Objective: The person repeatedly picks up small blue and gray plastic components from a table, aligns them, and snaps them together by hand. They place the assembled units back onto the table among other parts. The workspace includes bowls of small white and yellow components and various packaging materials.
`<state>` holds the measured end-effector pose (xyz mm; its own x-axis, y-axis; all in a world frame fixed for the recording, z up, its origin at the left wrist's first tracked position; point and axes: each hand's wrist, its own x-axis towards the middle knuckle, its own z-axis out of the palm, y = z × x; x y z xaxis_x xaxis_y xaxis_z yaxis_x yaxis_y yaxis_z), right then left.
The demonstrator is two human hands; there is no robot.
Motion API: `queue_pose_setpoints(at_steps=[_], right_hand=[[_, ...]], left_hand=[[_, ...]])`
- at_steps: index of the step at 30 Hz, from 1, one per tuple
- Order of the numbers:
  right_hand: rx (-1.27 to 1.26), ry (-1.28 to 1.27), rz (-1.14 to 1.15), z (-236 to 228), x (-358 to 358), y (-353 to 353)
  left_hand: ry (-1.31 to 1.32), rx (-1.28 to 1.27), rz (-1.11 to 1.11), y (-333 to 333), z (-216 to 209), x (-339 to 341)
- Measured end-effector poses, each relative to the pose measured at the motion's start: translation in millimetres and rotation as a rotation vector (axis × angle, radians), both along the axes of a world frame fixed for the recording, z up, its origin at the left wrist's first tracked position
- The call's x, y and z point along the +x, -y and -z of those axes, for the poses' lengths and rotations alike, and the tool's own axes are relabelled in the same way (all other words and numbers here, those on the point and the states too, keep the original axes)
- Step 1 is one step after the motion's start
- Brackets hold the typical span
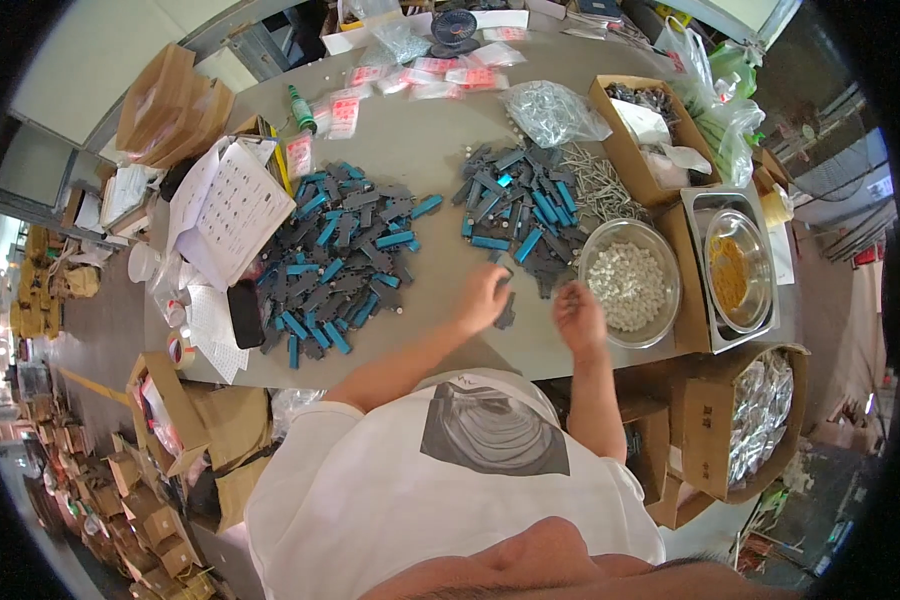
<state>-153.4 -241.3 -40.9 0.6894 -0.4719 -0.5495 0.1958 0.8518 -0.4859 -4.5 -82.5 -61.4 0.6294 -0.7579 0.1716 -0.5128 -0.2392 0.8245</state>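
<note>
Because moulded plastic is suggested, the dark grey part (506, 312), lying near the tabletop's (438, 255) front edge beside the left hand (482, 298), is judged light and stiff, best gripped along its sides. Whether anything is grasped by either hand's curled fingers cannot be told. Beside the right hand (578, 320), rightward reach is obstructed by the bowl (674, 298).

Blue-and-grey parts (340, 255) look like matt plastic. Pins (600, 182) and rectangular tray (720, 337): shiny metal. Counter (430, 140) is smooth, matt; clear bag (553, 112) is glossy thin plastic.
</note>
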Motion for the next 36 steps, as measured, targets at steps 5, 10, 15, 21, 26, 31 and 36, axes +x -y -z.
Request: queue_pose_setpoints(at_steps=[5, 10, 15, 21, 26, 31, 36], right_hand=[[-1.820, -0.934, 0.140, -47, -8, 37], [-2.070, -0.423, -0.534, -10, 35, 11], [-2.373, -0.195, -0.604, 32, 68, -20], [-2.428, -0.278, -0.872, 34, 83, -11], [-2.437, -0.314, -0.717, 46, 73, -21], [-2.413, -0.317, -0.759, 54, 73, -23], [-1.768, -0.213, -0.759, 28, 73, -25]], left_hand=[[0.240, 0.282, -0.123, 3, 39, 28], [0.172, 0.420, -0.201, -8, 54, 37], [-0.371, 0.206, -0.225, -54, 26, 35], [-1.021, -0.135, -0.358, -113, 18, 20], [-1.129, -0.194, -0.440, -117, 4, 6], [-1.155, -0.239, -0.449, -104, -1, 0], [-1.265, -0.282, -0.447, -99, -13, 1]])
